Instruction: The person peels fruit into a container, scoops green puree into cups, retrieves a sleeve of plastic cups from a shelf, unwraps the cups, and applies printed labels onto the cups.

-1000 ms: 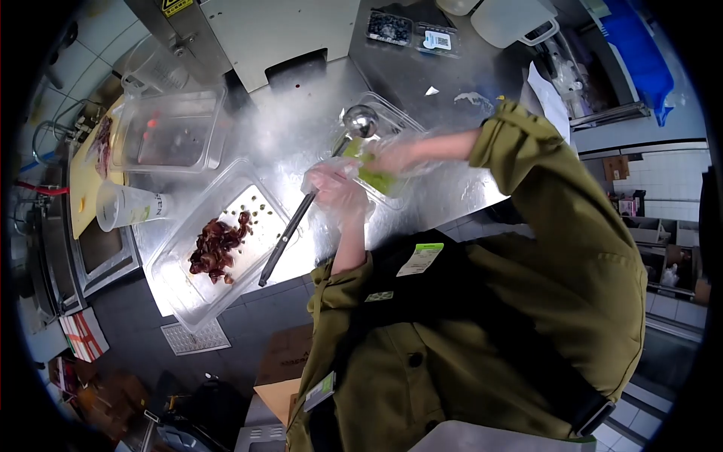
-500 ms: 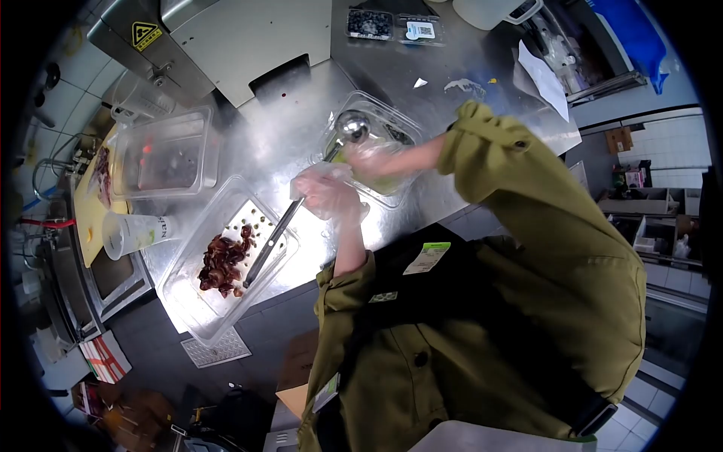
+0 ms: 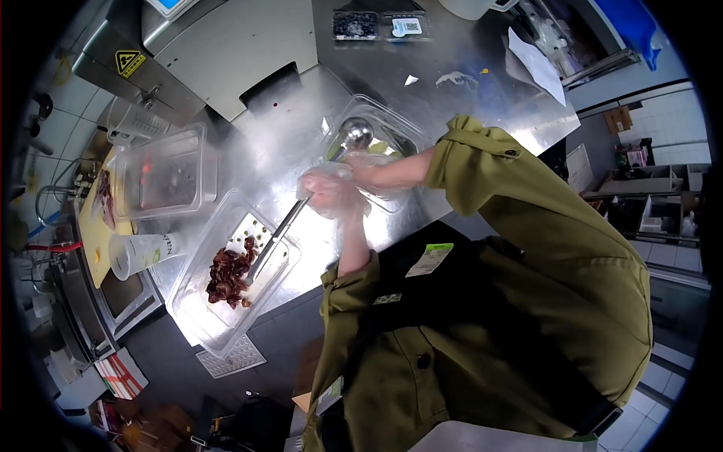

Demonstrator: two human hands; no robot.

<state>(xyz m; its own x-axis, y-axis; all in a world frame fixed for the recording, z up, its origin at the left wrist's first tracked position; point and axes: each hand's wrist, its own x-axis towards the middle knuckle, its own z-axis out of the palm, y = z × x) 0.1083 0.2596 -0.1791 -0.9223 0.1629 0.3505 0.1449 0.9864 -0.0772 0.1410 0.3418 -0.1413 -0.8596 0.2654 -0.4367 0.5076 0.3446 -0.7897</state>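
Observation:
My left hand (image 3: 324, 188), in a clear plastic glove, is closed round the long handle of a metal ladle (image 3: 277, 237). The ladle's round, shiny bowl (image 3: 356, 132) is over a clear plastic container (image 3: 399, 120) with green pieces inside. Pressed close beside the left hand is my gloved right hand (image 3: 369, 169); its fingers are hidden where the two hands overlap. At the lower left, the handle's far end reaches over a clear tray (image 3: 273, 290) holding dark reddish-brown pieces (image 3: 230, 275) and small green bits.
An empty clear tub (image 3: 162, 203) and a plastic cup (image 3: 132, 255) stand at the left. A steel machine (image 3: 226, 53) occupies the back left. Blueberries in a clear box (image 3: 355, 26) sit at the back. White paper (image 3: 536, 64) lies on the right side of the steel table.
My right hand has moved left and slightly down, against the left hand. The left hand still grips the ladle. The view has shifted slightly.

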